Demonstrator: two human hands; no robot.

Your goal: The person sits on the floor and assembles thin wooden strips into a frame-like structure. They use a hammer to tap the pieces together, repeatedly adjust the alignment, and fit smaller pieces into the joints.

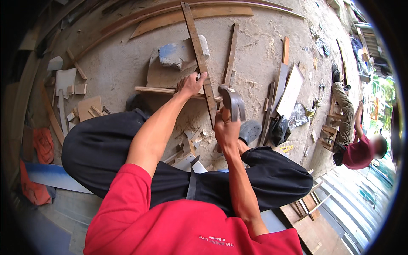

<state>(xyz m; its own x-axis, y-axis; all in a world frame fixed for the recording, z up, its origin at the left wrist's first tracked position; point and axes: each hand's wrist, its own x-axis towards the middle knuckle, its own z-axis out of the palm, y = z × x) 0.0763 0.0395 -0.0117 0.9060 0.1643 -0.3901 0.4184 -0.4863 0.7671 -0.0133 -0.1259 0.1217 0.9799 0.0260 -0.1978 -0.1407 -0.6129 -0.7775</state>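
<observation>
A long narrow wooden strip [196,41] slants across the middle, its upper part lying over a grey-and-blue stone block [177,53]. My left hand [190,86] is closed on the strip's left edge, thumb and fingers pinching near its middle. Whether a nail sits between those fingertips cannot be made out. Under the strip, a thinner board [159,89] runs crosswise beneath my left wrist. My right hand [228,129] is wrapped round the handle of a claw hammer [233,103]. The hammer's dark head is raised beside the strip's lower part, its claw pointing toward me.
Another strip [231,53] lies just right of the work. Several boards, including a white panel [290,91], rest farther right by a black plastic bag [279,129]. Wood offcuts [193,142] litter the ground between my legs. At far right a person in red [358,152] sits near wooden frames.
</observation>
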